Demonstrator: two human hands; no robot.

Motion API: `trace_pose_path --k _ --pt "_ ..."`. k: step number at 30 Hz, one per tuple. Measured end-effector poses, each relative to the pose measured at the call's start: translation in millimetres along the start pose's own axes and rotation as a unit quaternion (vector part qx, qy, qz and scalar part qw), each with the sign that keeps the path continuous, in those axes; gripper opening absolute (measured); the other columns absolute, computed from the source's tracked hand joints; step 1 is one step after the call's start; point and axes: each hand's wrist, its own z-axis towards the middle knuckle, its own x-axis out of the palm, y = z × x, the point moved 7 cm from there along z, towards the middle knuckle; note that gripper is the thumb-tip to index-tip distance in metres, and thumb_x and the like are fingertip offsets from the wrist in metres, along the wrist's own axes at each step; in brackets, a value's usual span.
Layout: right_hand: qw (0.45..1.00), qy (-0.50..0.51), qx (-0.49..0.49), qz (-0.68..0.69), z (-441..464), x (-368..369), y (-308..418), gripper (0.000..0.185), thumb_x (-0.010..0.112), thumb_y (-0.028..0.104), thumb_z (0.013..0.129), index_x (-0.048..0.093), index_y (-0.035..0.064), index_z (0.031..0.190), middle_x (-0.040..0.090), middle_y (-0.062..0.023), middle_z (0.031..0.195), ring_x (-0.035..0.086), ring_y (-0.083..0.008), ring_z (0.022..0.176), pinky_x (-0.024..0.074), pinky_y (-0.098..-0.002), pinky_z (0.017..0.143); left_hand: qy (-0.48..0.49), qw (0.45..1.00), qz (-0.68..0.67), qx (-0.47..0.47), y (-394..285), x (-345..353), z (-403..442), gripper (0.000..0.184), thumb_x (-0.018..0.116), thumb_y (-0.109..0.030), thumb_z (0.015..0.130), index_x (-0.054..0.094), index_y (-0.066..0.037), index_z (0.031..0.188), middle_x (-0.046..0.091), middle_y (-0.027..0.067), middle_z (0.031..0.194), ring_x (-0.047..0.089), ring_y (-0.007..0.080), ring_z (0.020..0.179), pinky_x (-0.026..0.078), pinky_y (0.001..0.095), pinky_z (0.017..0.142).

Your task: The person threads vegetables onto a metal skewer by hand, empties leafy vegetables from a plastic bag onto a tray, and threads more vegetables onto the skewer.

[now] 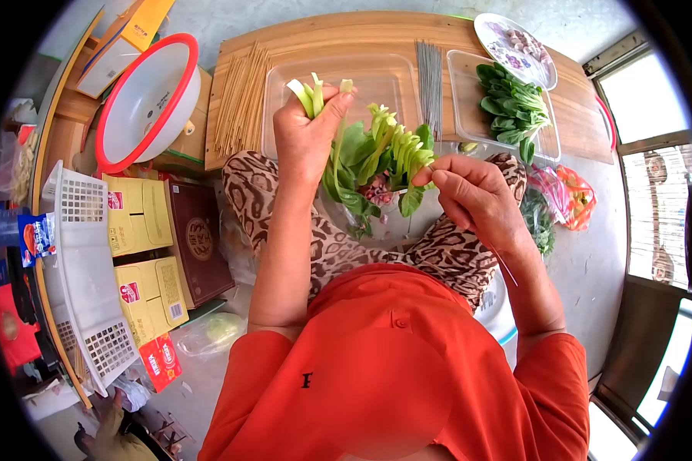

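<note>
My left hand (307, 134) is closed around a few pale green stalks (307, 96) of a leafy vegetable, their cut ends poking up past the thumb. Leaves (354, 154) hang below that fist. My right hand (477, 196) pinches with thumb and forefinger beside a row of leafy greens (396, 157) bunched close together. A thin skewer (506, 269) sticks out below the right palm; its other end is hidden by the hand and greens. Reddish scraps (379, 190) show under the leaves, between the knees.
On the wooden table (323, 34) lie bamboo skewers (241, 100), metal skewers (429, 84), a clear tray (392, 73), more greens (511, 107) and a plate with meat pieces (507, 46). A red-rimmed basin (142, 107), boxes (142, 219) and a white basket (92, 284) stand left.
</note>
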Motion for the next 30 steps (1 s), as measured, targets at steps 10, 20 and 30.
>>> trace_pose_path --k 10,20,30 --pt "1.0 -0.004 0.007 -0.012 -1 0 1 0.027 0.046 0.022 0.099 0.063 0.0012 0.1 0.035 0.0079 0.048 0.026 -0.0011 0.04 0.0175 -0.0189 0.04 0.018 0.999 -0.037 0.036 -5 6 -1 0.009 0.064 -0.004 0.086 0.065 0.003 0.092 0.067 0.0086 0.093 0.043 0.0028 0.056 0.033 0.0181 0.047" --pt "1.0 0.003 0.006 0.007 -1 0 1 0.025 0.05 0.02 0.097 0.065 0.0005 0.1 0.041 0.0073 0.052 0.032 -0.0007 0.044 0.0201 -0.0185 0.041 -0.053 0.995 0.019 0.087 -12 -1 -4 0.013 0.071 -0.003 0.081 0.06 0.001 0.086 0.064 0.0045 0.077 0.057 0.0084 0.067 0.048 0.0234 0.062" --pt "1.0 0.006 0.007 0.023 -1 3 1 0.025 0.05 0.021 0.097 0.064 0.0 0.101 0.043 0.0066 0.054 0.032 -0.0008 0.044 0.0205 -0.0182 0.041 -0.08 0.985 0.053 0.146 -21 0 -8 0.01 0.07 -0.004 0.082 0.063 0.001 0.087 0.061 0.0015 0.088 0.055 0.0062 0.074 0.046 0.0217 0.065"
